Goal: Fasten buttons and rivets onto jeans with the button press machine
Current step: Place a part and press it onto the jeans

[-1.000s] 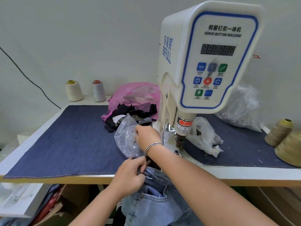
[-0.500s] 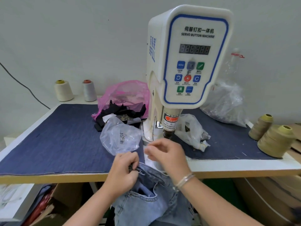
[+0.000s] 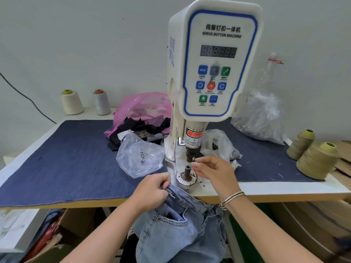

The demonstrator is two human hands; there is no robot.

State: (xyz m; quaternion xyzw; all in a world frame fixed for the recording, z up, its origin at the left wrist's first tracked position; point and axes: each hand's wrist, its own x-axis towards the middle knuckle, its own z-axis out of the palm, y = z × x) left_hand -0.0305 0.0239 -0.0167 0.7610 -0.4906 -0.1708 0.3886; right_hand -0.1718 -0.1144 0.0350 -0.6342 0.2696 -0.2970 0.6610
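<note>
At lower centre of the frame, the left hand [image 3: 152, 190] pinched the waistband of the jeans [image 3: 178, 224], which hung off the surface [image 3: 57, 164] edge. The right hand [image 3: 214, 173] (fingertips pressed together, contents too small to tell) hovered beside the lower die [image 3: 187, 172] of the button machine [image 3: 212, 73].

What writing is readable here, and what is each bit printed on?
"伺服钉扣一体机": top of the button machine's panel.
"SERVO BUTTON MACHINE": the line beneath it.
"888888": faint segments on the digital display.
"TAKE CARE OF YOUR FINGER", partly cut off: warning label on the press head.
Key captions and blue side lettering: too blurred.
</note>
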